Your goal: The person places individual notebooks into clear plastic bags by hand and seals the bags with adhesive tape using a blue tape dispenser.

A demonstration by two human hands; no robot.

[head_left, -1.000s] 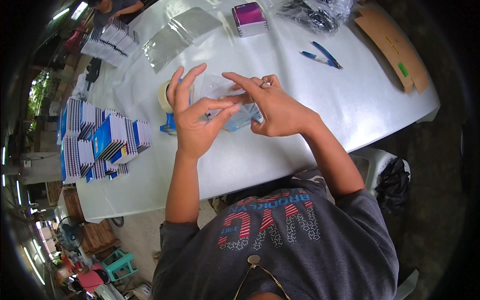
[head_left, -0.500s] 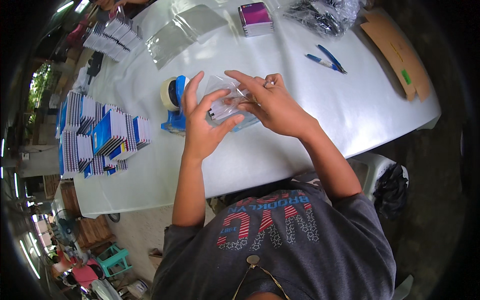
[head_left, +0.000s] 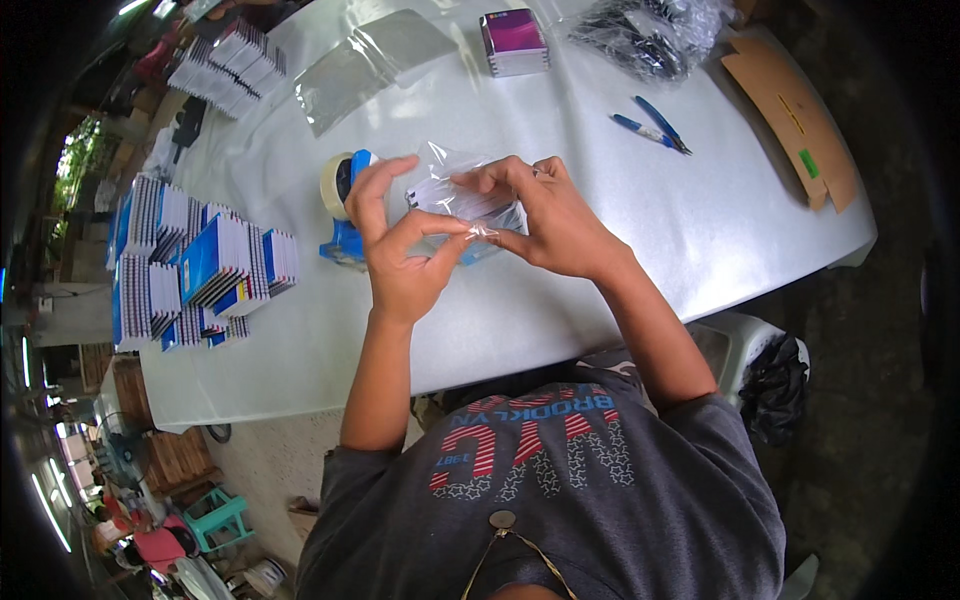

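A clear plastic bag (head_left: 437, 158) with a small stack of white-edged notebooks (head_left: 436, 198) inside lies in front of me. My left hand (head_left: 402, 255) is closed, thumb and forefinger pinching a fold of the plastic at the near side, with the other fingers raised. At the same fold, my right hand (head_left: 560, 220) grips the plastic between thumb and curled fingers, partly covering the notebooks. Just beyond my left hand stands a blue tape dispenser (head_left: 343, 243) carrying a roll of pale tape (head_left: 333, 185).
Piles of blue spiral notebooks (head_left: 215, 262) stand at the left. Farther back are more notebook stacks (head_left: 228, 68), flat plastic sleeves (head_left: 375, 65) and a purple-covered notebook stack (head_left: 515, 40). To the right lie a blue pen (head_left: 640, 129), blue-handled nippers (head_left: 662, 122) and a cardboard piece (head_left: 790, 120).
My left thumb and forefinger have closed on the plastic beside my right hand. The right fingers have curled in and the fold of plastic has come nearer to me.
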